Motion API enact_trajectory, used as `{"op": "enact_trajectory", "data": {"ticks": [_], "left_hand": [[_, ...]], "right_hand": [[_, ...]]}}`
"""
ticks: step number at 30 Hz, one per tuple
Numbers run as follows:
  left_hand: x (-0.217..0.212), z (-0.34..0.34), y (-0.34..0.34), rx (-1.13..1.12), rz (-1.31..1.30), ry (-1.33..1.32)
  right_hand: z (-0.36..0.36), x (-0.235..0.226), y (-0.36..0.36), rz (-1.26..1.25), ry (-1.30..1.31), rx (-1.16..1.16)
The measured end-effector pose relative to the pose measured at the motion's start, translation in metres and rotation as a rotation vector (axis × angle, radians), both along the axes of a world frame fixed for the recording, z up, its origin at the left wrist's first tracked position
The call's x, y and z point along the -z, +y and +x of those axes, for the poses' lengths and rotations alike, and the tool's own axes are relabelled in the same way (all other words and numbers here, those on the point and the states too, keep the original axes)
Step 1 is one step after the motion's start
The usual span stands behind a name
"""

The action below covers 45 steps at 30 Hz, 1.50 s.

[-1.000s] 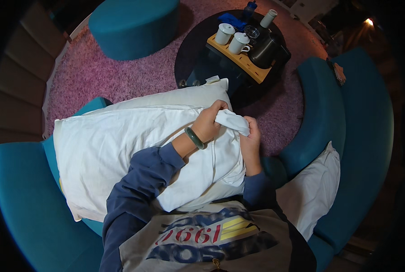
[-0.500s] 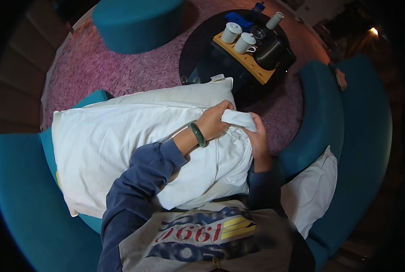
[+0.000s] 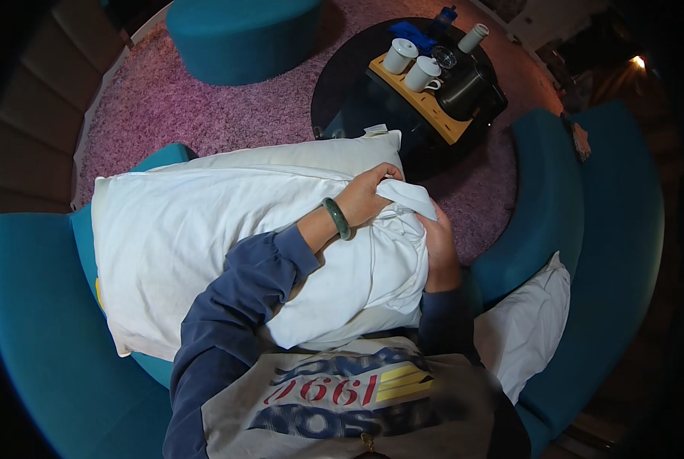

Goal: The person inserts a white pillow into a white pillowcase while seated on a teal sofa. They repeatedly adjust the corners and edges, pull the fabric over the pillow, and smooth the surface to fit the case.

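A white pillowcase (image 3: 181, 237) covers most of a plump off-white pillow (image 3: 357, 151) lying across the teal seat in front of me. The pillow's far edge and a small tag show beyond the cloth. At the right end the pillowcase is bunched up in folds. My left hand (image 3: 365, 197), a green bangle on its wrist, pinches the folded edge of the pillowcase. Gripping the same edge from the right is my right hand (image 3: 439, 241), its fingers partly hidden by the cloth. A taut band of fabric stretches between the two hands.
Ahead right, a round dark table (image 3: 334, 99) bears a wooden tray (image 3: 434, 115) with two lidded white cups (image 3: 400, 56) and a black kettle (image 3: 468, 93). Another white pillow (image 3: 529, 329) leans on the curved teal sofa (image 3: 617, 252). A teal ottoman (image 3: 242, 42) stands on the pink rug (image 3: 196, 115).
The band of cloth between my hands now slopes down to the right, and my right hand has dropped slightly. The view has shifted a little.
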<state>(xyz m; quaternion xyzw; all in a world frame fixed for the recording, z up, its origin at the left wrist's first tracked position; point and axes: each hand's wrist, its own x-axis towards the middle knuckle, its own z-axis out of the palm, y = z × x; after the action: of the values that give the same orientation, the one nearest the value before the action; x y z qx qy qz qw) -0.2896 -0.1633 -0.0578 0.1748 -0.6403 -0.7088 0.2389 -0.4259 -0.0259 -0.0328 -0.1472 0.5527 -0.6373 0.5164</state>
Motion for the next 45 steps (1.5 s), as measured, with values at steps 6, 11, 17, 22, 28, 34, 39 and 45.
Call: {"op": "enact_trajectory", "data": {"ticks": [6, 11, 17, 22, 28, 34, 39, 45], "left_hand": [[-0.015, 0.006, 0.007, -0.192, 0.019, 0.271], [-0.041, 0.022, 0.002, -0.413, -0.790, 0.265], [-0.038, 0.016, 0.013, -0.332, -0.875, 0.148], [-0.042, 0.015, 0.006, -0.389, -0.534, 0.289], [-0.110, 0.016, -0.029, -0.529, -0.413, 0.323], [-0.176, -0.032, -0.086, -0.571, -0.670, 0.363], [-0.164, -0.084, -0.130, -0.569, -0.638, 0.069], [-0.115, -0.098, -0.105, -0.651, -1.099, -0.098]], "right_hand": [[0.008, -0.025, 0.003, -0.046, -0.370, 0.034], [0.000, -0.020, 0.004, -0.071, -0.482, -0.011], [-0.001, -0.014, 0.005, -0.047, -0.329, 0.001], [-0.009, -0.006, 0.010, -0.096, -0.111, 0.067], [-0.035, 0.013, 0.027, 0.006, 0.138, 0.095], [-0.057, 0.013, 0.048, -0.043, 0.195, 0.108], [-0.056, 0.003, 0.068, -0.071, 0.092, 0.152], [-0.010, -0.004, 0.073, -0.040, 0.317, -0.172]]}}
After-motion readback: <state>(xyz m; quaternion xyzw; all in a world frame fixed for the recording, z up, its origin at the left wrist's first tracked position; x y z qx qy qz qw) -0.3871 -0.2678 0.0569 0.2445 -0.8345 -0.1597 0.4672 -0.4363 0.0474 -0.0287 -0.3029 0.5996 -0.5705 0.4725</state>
